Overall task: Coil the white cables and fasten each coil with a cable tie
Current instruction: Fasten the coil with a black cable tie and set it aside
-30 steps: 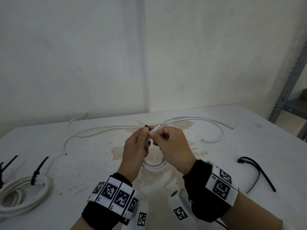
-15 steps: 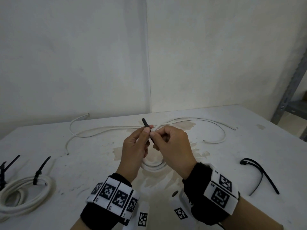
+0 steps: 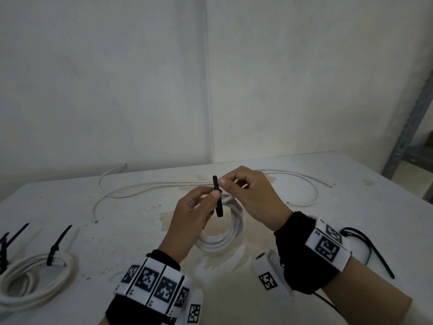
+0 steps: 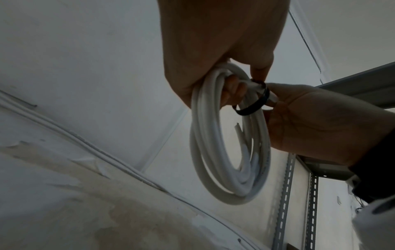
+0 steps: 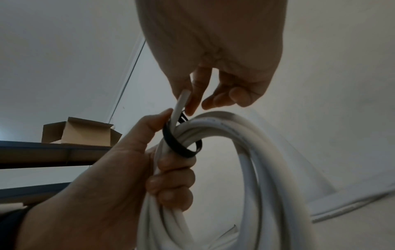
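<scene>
My left hand point(image 3: 210, 192) holds a coil of white cable point(image 3: 225, 233) up off the table, fingers curled round its strands point(image 5: 171, 186). A black cable tie point(image 3: 218, 198) loops loosely around the top of the coil point(image 4: 224, 152); in the wrist views the tie loop point(image 5: 179, 143) has slack. My right hand point(image 3: 226, 181) pinches the tie where its tail stands upright, beside the cable's loose end point(image 5: 181, 101). The tie's head is hidden between the fingers.
A tied coil point(image 3: 32, 275) with its black tie point(image 3: 56, 247) lies at the front left. Loose white cables point(image 3: 140, 186) stretch across the back of the table point(image 3: 351, 219). Spare black ties point(image 3: 365, 245) lie to the right. A metal shelf point(image 3: 410, 127) stands at the far right.
The tie's tail sticks out further above my fingers than before. My right hand has shifted up and to the right, and more of the coil shows between the hands.
</scene>
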